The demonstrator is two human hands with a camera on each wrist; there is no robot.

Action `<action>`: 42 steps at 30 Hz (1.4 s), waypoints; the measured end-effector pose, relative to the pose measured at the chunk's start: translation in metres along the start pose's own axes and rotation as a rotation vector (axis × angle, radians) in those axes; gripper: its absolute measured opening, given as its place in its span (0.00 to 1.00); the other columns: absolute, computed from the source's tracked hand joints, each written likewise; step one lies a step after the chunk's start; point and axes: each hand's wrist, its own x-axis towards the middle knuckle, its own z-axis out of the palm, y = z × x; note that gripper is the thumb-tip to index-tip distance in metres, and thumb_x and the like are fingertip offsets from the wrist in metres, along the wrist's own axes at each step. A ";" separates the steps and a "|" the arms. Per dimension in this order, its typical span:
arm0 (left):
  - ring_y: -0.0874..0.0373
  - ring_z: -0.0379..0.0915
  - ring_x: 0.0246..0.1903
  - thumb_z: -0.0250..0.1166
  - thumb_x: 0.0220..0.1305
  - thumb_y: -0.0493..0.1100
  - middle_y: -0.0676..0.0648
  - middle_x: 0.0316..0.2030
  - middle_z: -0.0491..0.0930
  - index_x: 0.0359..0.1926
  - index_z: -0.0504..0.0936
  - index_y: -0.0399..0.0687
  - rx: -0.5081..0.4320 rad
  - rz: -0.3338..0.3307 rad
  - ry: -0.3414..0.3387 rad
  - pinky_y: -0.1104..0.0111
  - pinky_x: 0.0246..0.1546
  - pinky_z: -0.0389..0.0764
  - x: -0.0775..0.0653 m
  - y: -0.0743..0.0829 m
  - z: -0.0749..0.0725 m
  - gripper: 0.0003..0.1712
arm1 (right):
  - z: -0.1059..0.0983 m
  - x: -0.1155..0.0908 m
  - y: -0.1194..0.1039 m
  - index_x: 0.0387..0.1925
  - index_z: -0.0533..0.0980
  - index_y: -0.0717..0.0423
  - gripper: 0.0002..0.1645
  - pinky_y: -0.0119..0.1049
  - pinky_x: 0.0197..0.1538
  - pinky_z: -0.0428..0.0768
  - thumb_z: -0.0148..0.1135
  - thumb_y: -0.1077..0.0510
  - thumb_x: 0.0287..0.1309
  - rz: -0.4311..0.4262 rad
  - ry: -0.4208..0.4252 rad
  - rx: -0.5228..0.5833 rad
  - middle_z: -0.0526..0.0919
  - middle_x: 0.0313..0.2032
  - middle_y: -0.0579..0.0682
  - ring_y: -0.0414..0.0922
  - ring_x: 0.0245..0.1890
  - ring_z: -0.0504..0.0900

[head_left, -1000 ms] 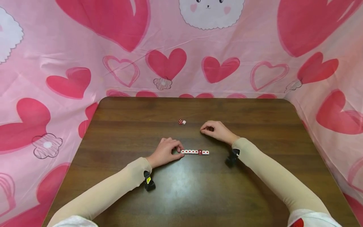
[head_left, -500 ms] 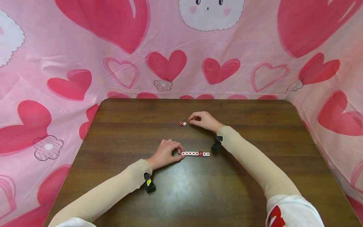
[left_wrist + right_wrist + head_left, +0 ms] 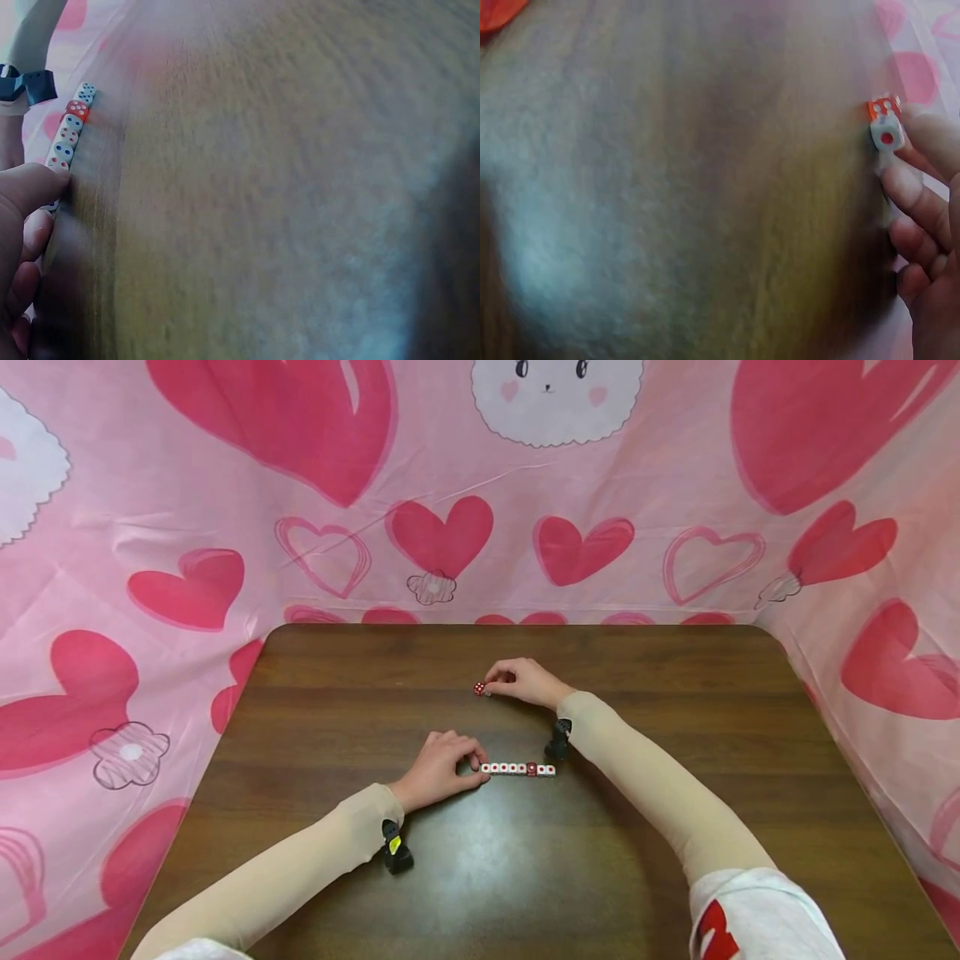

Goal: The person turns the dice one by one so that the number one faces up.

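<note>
A straight row of small white dice lies on the table, with one red die among them near the right end. My left hand pinches the row's left end between thumb and forefinger; in the left wrist view the thumb covers part of the row. Farther back, my right hand has its thumb and fingertips at a loose white die, mostly hidden in the head view. Touching that die on its left is another red die. Both still sit on the tabletop.
The brown wooden table has rounded far corners. Pink cloth with hearts hangs around its back and sides. Dark wrist cameras hang below both sleeves.
My right hand has moved left and away from me, from beside the table's middle to the loose white die, where its fingers close. My left hand stays at the row's end.
</note>
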 end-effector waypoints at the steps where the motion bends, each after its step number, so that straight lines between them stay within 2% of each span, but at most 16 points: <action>1: 0.65 0.67 0.35 0.76 0.62 0.50 0.64 0.31 0.78 0.40 0.83 0.60 -0.002 0.000 0.000 0.58 0.49 0.64 0.000 0.000 0.000 0.10 | 0.001 0.000 -0.001 0.49 0.86 0.52 0.11 0.37 0.46 0.76 0.68 0.52 0.69 0.007 -0.004 -0.005 0.89 0.42 0.46 0.42 0.39 0.79; 9: 0.65 0.67 0.35 0.77 0.62 0.50 0.64 0.31 0.78 0.39 0.83 0.61 0.013 0.011 0.017 0.58 0.48 0.64 0.000 0.000 0.000 0.10 | 0.001 -0.001 0.001 0.49 0.83 0.54 0.13 0.36 0.40 0.73 0.71 0.54 0.66 -0.006 -0.011 -0.070 0.80 0.29 0.46 0.42 0.31 0.75; 18: 0.65 0.68 0.36 0.76 0.62 0.50 0.63 0.32 0.79 0.39 0.83 0.60 0.022 -0.006 -0.001 0.58 0.49 0.64 0.000 0.001 -0.001 0.10 | 0.001 -0.003 0.004 0.49 0.83 0.55 0.12 0.36 0.41 0.72 0.71 0.56 0.67 0.009 0.007 -0.046 0.79 0.29 0.46 0.42 0.31 0.74; 24: 0.65 0.67 0.35 0.76 0.63 0.50 0.64 0.32 0.79 0.39 0.83 0.60 0.015 -0.005 -0.002 0.58 0.48 0.64 0.000 0.001 0.000 0.09 | 0.002 -0.003 0.008 0.48 0.84 0.54 0.11 0.36 0.41 0.73 0.69 0.55 0.68 0.014 0.029 -0.020 0.82 0.31 0.46 0.42 0.33 0.76; 29: 0.64 0.67 0.36 0.76 0.63 0.50 0.63 0.32 0.79 0.39 0.83 0.60 0.013 -0.008 -0.005 0.57 0.49 0.64 0.000 0.001 0.000 0.09 | 0.001 -0.003 0.010 0.48 0.83 0.55 0.12 0.35 0.40 0.72 0.71 0.56 0.66 0.011 0.034 -0.019 0.79 0.29 0.46 0.41 0.31 0.74; 36: 0.65 0.67 0.35 0.76 0.62 0.50 0.63 0.31 0.78 0.39 0.83 0.60 0.022 0.001 0.009 0.57 0.49 0.64 0.000 0.001 0.001 0.10 | 0.004 -0.002 0.003 0.52 0.83 0.53 0.15 0.36 0.39 0.71 0.70 0.52 0.67 0.006 0.021 -0.031 0.80 0.30 0.47 0.42 0.31 0.74; 42: 0.65 0.67 0.35 0.76 0.62 0.50 0.63 0.31 0.78 0.39 0.83 0.60 0.020 0.001 0.010 0.57 0.49 0.64 0.000 0.000 0.001 0.10 | 0.007 -0.001 0.000 0.51 0.82 0.55 0.14 0.36 0.39 0.70 0.71 0.55 0.67 -0.006 0.040 -0.037 0.78 0.28 0.47 0.42 0.29 0.73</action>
